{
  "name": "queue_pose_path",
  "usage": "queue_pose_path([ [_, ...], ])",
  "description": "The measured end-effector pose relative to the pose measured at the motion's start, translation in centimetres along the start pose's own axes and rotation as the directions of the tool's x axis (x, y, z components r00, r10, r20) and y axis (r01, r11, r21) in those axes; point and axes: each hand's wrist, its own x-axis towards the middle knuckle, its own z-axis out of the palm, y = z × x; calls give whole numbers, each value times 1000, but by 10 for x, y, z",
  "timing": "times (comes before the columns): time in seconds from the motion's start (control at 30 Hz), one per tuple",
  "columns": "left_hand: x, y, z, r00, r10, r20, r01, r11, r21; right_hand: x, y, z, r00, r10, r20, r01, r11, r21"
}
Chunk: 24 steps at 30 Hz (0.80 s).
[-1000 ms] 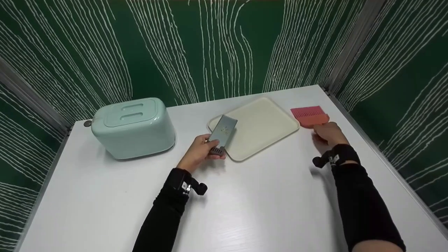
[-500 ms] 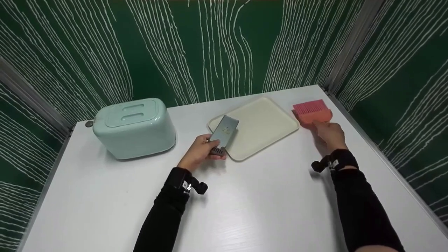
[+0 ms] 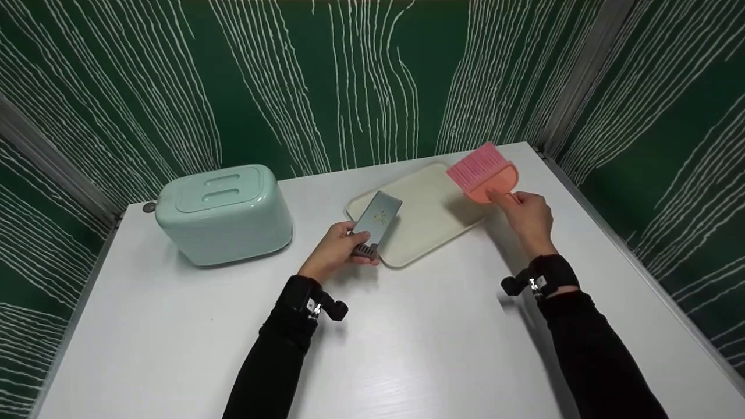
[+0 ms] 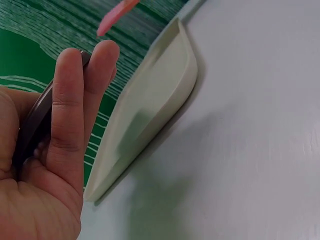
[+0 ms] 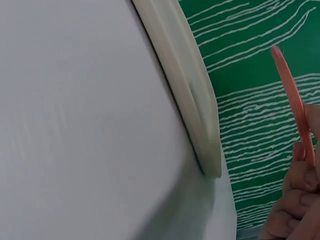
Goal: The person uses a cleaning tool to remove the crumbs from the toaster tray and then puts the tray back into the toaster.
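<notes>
My left hand point(image 3: 339, 249) grips the lower end of a grey flat rectangular case point(image 3: 379, 216) with a small gold floral mark and a dark slotted end. It is held tilted over the tray's left corner; in the left wrist view the case's dark edge point(image 4: 40, 117) shows between thumb and fingers. My right hand point(image 3: 528, 220) pinches the orange rounded grip of a pink-and-orange comb point(image 3: 482, 170), raised above the tray's right side with its pink toothed part pointing up and left. The right wrist view shows the comb point(image 5: 292, 95) edge-on.
A cream tray point(image 3: 428, 235) lies at the back of the white table point(image 3: 407, 337). To its left stands a mint-green bread-box-shaped appliance point(image 3: 233, 227) with two lid grips and a round knob. Green walls point(image 3: 326, 87) with white lines rise behind the table and at both sides.
My right hand has lifted the comb from the table's back right corner and carried it left over the tray, tilting it. The left hand and grey case have barely moved.
</notes>
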Motion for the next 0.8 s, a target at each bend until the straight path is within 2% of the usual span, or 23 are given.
queue_pose_path([
  [0.23,2,6,5,1000,-1,7,0,999,33,-23,-29,14,987,-122,104,121,993,15],
  [0.53,5,9,12,1000,5,5,-5,999,48,-53,-55,32,940,-294,174,293,956,30],
  [0.67,5,10,15,1000,-4,-4,5,997,76,-64,-64,42,917,-339,211,339,940,35],
  [0.8,5,13,19,1000,-4,-3,4,995,98,-69,-66,51,905,-342,252,346,938,29],
])
